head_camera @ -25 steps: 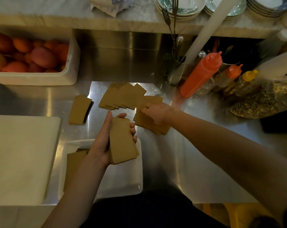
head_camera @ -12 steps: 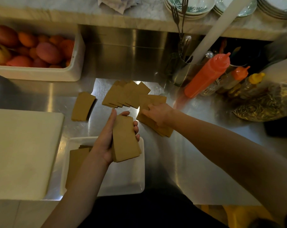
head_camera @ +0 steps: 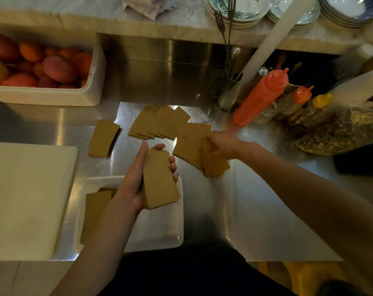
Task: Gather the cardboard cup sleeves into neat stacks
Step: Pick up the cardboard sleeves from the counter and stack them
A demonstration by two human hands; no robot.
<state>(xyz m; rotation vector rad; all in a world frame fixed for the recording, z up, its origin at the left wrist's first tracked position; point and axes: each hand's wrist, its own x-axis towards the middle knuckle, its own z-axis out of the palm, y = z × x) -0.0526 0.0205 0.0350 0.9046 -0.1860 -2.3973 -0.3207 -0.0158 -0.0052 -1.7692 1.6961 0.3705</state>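
Note:
Brown cardboard cup sleeves lie on a steel counter. My left hand grips a squared stack of sleeves above a white tray. My right hand pinches a few sleeves at the edge of a loose pile. Behind it a fanned pile lies flat. A small separate stack sits to the left. More sleeves rest in the tray, partly hidden by my left forearm.
A white cutting board lies at the left. A white tub of fruit stands at the back left. Squeeze bottles, a utensil holder and a bag of seeds crowd the back right. Plates sit on the upper shelf.
My right hand has closed on several sleeves from the loose pile and tilted them up off the counter. My left hand keeps its stack, nearly still.

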